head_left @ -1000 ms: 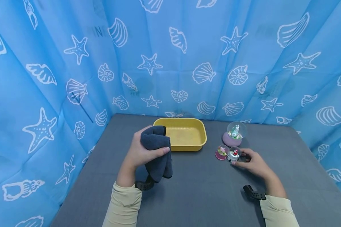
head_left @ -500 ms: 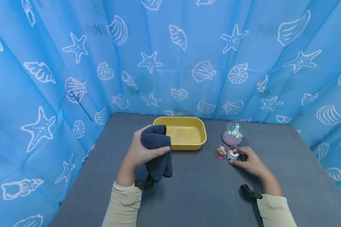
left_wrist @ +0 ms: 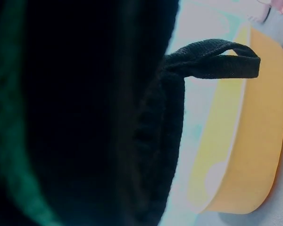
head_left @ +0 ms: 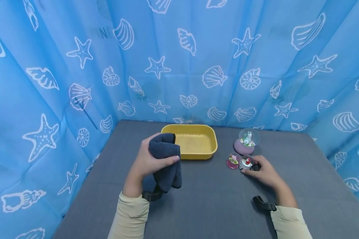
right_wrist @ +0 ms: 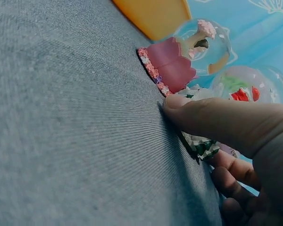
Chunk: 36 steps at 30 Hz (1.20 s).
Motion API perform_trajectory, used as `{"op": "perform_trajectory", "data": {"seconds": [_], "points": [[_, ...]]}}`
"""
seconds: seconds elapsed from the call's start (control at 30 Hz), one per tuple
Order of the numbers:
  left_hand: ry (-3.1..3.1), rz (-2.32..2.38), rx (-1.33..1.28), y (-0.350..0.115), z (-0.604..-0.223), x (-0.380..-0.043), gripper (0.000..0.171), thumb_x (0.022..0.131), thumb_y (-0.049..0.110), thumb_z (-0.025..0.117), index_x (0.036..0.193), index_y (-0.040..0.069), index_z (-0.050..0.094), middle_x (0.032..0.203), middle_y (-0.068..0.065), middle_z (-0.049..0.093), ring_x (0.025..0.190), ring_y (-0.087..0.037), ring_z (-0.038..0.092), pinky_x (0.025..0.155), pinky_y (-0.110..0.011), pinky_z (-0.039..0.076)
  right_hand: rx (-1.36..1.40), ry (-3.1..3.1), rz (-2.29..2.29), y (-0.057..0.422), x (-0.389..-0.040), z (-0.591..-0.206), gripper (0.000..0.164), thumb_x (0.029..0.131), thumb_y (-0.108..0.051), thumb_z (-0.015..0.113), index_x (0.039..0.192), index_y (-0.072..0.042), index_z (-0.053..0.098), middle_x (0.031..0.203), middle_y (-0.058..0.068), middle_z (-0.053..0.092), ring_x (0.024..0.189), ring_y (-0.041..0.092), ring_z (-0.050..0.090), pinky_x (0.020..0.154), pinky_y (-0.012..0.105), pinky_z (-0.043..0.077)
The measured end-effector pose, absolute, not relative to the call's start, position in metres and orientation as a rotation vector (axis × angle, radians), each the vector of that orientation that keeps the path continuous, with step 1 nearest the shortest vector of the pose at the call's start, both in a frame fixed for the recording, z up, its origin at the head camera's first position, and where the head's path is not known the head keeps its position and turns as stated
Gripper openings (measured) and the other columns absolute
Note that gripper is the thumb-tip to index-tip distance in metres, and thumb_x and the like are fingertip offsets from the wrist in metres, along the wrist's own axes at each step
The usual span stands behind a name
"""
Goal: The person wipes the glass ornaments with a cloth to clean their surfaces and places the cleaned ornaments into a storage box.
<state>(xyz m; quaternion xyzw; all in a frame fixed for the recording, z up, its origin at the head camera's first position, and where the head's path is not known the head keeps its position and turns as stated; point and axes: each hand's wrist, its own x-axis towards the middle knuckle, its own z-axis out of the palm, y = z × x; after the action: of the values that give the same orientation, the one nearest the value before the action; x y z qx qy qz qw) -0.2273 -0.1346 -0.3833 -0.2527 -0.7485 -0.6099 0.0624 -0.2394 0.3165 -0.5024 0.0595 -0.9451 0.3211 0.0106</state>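
My left hand (head_left: 148, 161) grips a folded dark blue cloth (head_left: 166, 166) above the table, thumb across its near side. In the left wrist view the cloth (left_wrist: 94, 113) fills most of the frame, and a small fabric loop (left_wrist: 226, 63) sticks out from its edge. My right hand (head_left: 266, 171) holds a small snow globe with a white base and a red figure (head_left: 246, 162) between thumb and fingers; it stands on the table. Beside it is another small snow globe with a pink base (head_left: 233, 161). Just behind both stands a larger snow globe with a purple base (head_left: 244, 147).
A yellow rectangular tray (head_left: 197, 156) sits at the back middle of the grey table (head_left: 203, 199), partly behind the cloth. Blue curtains (head_left: 173, 89) with white shell and starfish prints hang along the back and sides.
My right hand has shifted very slightly left at the small white-based globe. My left hand and the cloth stay in place.
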Motion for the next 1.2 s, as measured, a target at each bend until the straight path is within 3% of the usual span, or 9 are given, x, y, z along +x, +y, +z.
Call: {"op": "perform_trajectory", "data": {"seconds": [0.23,0.47,0.67,0.97,1.2], "points": [[-2.256,-1.863,-0.773,-0.133,-0.384,-0.227,0.046,0.075,0.025,0.085,0.114,0.027,0.063,0.104,0.001,0.066,0.092,-0.02,0.064,0.085,-0.046,0.054,0.206,-2.905,1.047,0.319,-0.237,-0.504,0.057,0.085,-0.038,0.077,0.126,-0.003,0.058,0.121,0.019,0.061,0.11,0.031,0.055,0.088,0.048,0.045],[-2.244,-1.858,-0.781,-0.134,-0.383,-0.226,0.045,0.074,0.024,0.086,0.113,0.027,0.063,0.103,0.001,0.066,0.091,-0.019,0.064,0.084,-0.046,0.054,0.157,-2.836,1.05,0.32,-0.234,-0.497,0.051,0.083,-0.036,0.079,0.122,-0.007,0.062,0.105,0.011,0.067,0.091,0.018,0.058,0.071,0.024,0.047],[-2.23,-1.856,-0.796,-0.134,-0.381,-0.227,0.045,0.074,0.022,0.086,0.113,0.027,0.063,0.103,0.001,0.066,0.091,-0.019,0.064,0.084,-0.045,0.054,0.137,-2.726,1.116,0.312,-0.231,-0.483,0.048,0.08,-0.029,0.082,0.119,-0.007,0.064,0.103,0.01,0.068,0.087,0.01,0.064,0.067,0.019,0.052],[-2.207,-1.883,-0.867,-0.132,-0.379,-0.224,0.045,0.075,0.019,0.085,0.114,0.024,0.063,0.103,0.0,0.066,0.09,-0.02,0.064,0.082,-0.042,0.055,0.29,-2.542,1.116,0.264,-0.21,-0.426,0.045,0.075,-0.014,0.085,0.115,-0.009,0.065,0.097,-0.003,0.063,0.087,0.0,0.057,0.076,0.016,0.051],[-2.208,-1.904,-0.899,-0.129,-0.379,-0.221,0.05,0.072,0.01,0.085,0.117,0.02,0.063,0.106,-0.002,0.066,0.093,-0.022,0.065,0.083,-0.041,0.055,0.521,-2.475,1.178,0.212,-0.192,-0.38,0.047,0.066,-0.007,0.089,0.106,-0.019,0.066,0.092,-0.006,0.068,0.083,0.007,0.061,0.075,0.018,0.05]]}}
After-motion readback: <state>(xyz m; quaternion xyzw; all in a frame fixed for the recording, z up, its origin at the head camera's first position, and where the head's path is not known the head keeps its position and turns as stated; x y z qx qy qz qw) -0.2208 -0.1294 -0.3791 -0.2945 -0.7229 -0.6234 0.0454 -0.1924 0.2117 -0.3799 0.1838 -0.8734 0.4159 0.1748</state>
